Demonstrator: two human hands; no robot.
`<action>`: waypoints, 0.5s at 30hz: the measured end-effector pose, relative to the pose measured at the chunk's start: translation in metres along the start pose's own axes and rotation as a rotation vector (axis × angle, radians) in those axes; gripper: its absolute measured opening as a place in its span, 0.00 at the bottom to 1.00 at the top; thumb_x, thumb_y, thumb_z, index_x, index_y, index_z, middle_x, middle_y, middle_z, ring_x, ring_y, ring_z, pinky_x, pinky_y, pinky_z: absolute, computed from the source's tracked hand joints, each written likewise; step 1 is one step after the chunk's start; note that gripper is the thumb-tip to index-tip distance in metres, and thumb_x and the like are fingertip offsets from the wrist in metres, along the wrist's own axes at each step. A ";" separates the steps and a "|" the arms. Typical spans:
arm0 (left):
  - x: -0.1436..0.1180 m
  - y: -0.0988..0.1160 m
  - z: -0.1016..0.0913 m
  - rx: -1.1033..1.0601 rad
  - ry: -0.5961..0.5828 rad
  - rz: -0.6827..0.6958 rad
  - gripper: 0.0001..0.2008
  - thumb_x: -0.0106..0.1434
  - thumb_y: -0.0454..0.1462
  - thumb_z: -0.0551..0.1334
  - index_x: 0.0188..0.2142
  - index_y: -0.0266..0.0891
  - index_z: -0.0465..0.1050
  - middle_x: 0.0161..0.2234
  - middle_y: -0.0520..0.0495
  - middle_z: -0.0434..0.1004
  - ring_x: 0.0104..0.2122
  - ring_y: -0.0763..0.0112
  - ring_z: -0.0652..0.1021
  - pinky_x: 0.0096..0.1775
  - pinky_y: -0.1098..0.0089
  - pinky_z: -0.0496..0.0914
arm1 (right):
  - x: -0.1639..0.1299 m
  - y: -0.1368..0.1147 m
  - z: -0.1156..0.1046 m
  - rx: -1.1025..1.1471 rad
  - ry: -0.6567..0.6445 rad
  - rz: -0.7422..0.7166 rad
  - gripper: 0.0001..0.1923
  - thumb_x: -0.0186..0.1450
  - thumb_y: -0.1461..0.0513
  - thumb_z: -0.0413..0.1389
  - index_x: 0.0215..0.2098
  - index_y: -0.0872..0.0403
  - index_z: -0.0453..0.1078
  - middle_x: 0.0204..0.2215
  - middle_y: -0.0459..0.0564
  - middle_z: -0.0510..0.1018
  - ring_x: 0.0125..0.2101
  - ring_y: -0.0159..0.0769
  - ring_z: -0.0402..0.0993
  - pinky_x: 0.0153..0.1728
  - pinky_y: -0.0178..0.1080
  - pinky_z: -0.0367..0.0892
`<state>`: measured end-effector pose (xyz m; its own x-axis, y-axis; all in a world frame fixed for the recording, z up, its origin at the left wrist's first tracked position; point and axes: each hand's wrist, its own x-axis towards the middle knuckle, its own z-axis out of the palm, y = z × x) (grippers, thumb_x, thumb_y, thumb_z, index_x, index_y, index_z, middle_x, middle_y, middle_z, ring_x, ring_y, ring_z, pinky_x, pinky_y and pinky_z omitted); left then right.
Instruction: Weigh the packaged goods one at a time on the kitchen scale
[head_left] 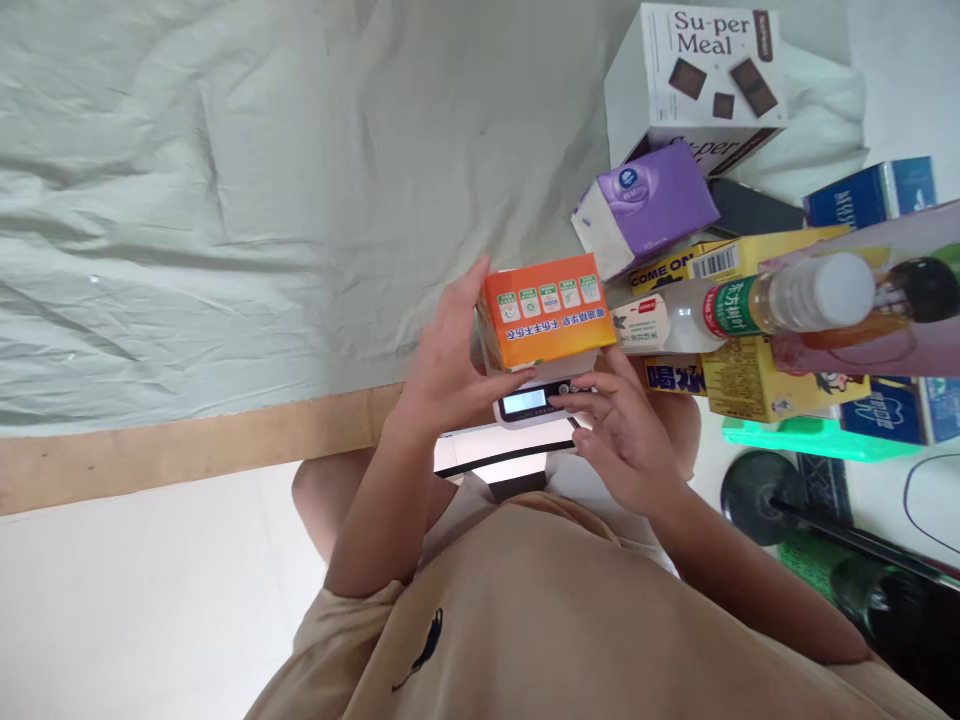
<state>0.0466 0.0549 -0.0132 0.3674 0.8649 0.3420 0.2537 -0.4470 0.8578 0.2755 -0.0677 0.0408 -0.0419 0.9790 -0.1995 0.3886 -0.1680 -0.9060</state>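
Note:
An orange box point(551, 320) with a row of small green-and-white pictures rests on a small digital kitchen scale point(510, 412). The scale's lit display faces me; its digits are too blurred to read. My left hand point(450, 360) curves around the left side of the box, its thumb along the front lower edge and a finger at the back corner. Beside the display, my right hand point(622, 425) has its fingers apart, with fingertips at the scale's button panel and one finger close to the box's front right corner. Whether that finger touches the box is hard to tell.
To the right are a purple tissue pack point(656, 205), a white Su-per Meal box point(705, 70), yellow boxes point(750, 390), a bottle with a white cap point(817, 290) and blue packs point(870, 195). A grey-green cloth point(300, 180) covers the table above its wooden edge point(187, 445).

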 end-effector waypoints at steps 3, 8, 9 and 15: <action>0.000 -0.001 0.002 0.013 0.039 -0.008 0.53 0.64 0.62 0.71 0.78 0.58 0.46 0.70 0.41 0.70 0.69 0.48 0.76 0.66 0.46 0.78 | 0.000 -0.002 0.001 0.004 0.008 0.009 0.19 0.73 0.54 0.60 0.60 0.43 0.70 0.81 0.53 0.49 0.56 0.43 0.84 0.59 0.51 0.82; 0.000 -0.001 0.004 0.003 0.096 0.013 0.52 0.62 0.62 0.73 0.76 0.54 0.52 0.69 0.40 0.71 0.68 0.49 0.77 0.63 0.49 0.81 | 0.002 -0.008 0.001 -0.005 -0.001 0.017 0.19 0.71 0.58 0.61 0.60 0.42 0.71 0.81 0.51 0.48 0.55 0.43 0.85 0.60 0.52 0.81; -0.001 -0.001 0.004 0.004 0.111 0.017 0.52 0.61 0.62 0.73 0.76 0.55 0.52 0.69 0.41 0.72 0.68 0.49 0.77 0.63 0.49 0.81 | 0.002 -0.010 0.001 -0.012 -0.002 0.012 0.19 0.71 0.58 0.61 0.60 0.43 0.71 0.81 0.52 0.47 0.55 0.43 0.85 0.59 0.52 0.81; -0.004 0.001 -0.015 -0.037 0.272 0.049 0.53 0.54 0.63 0.78 0.73 0.59 0.58 0.68 0.43 0.71 0.68 0.47 0.76 0.61 0.47 0.83 | -0.011 -0.019 0.006 -0.041 -0.006 -0.077 0.18 0.74 0.55 0.59 0.61 0.44 0.69 0.83 0.54 0.39 0.55 0.43 0.85 0.57 0.50 0.83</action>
<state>0.0318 0.0544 -0.0080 0.1236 0.8740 0.4699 0.2069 -0.4858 0.8492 0.2631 -0.0759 0.0581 -0.0788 0.9880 -0.1328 0.4211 -0.0878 -0.9028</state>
